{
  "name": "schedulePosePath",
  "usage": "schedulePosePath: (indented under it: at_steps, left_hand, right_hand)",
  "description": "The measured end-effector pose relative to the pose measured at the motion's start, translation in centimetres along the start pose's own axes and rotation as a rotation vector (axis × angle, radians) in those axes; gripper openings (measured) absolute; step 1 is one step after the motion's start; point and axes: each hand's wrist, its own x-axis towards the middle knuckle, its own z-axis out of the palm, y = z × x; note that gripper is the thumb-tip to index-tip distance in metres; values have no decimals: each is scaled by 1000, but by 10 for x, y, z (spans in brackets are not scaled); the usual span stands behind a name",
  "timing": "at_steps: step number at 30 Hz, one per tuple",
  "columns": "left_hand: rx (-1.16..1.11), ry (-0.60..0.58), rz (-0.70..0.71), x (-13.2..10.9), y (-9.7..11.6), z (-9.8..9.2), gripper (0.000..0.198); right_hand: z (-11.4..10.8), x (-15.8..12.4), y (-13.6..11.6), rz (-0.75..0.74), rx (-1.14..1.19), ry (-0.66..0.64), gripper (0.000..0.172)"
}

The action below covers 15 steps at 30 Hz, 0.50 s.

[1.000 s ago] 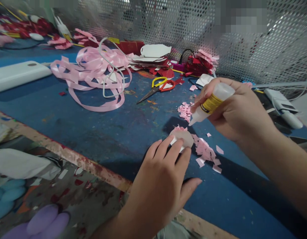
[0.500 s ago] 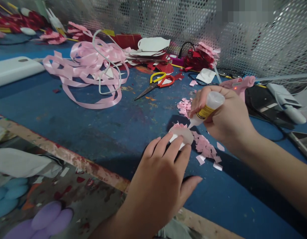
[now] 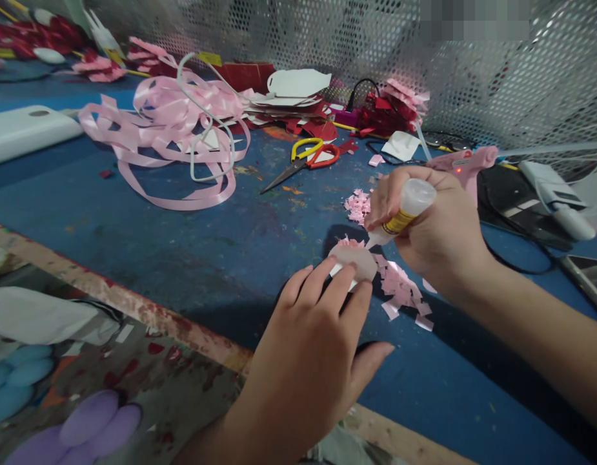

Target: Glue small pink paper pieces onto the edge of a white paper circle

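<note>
My right hand is wrapped round a small glue bottle with a yellow label, tipped nozzle-down. The nozzle's tip meets the upper right edge of a round white paper piece, as far as I can see. Pink bits fringe the far edge of that piece. Flat on the paper lie the fingertips of my left hand, its fingers outstretched and the thumb apart. To the right of the paper are scattered cut pink ribbon squares. A heap of crinkled pink bits sits just beyond, partly behind my right hand.
Yellow-and-red-handled scissors lie beyond my hands. Tangled pink ribbon and a white cable are at the left. Stacked white and red cut-outs stand near the mesh wall. A pink glue gun with a red light rests at the right.
The view has shifted very slightly. Both hands hold nearly the same pose, with the bottle's nozzle still at the paper's edge.
</note>
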Motion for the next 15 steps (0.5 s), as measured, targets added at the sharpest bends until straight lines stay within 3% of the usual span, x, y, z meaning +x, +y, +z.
schedulePosePath:
  at_steps: [9,15]
  left_hand:
    - [-1,-2,0,-2,1,-2,46]
    - [2,-8,2,-2,0,-1,47]
  right_hand:
    - [4,-3,-17,-52,-68,29,23]
    - [-1,7,-35,49,-165,44,37]
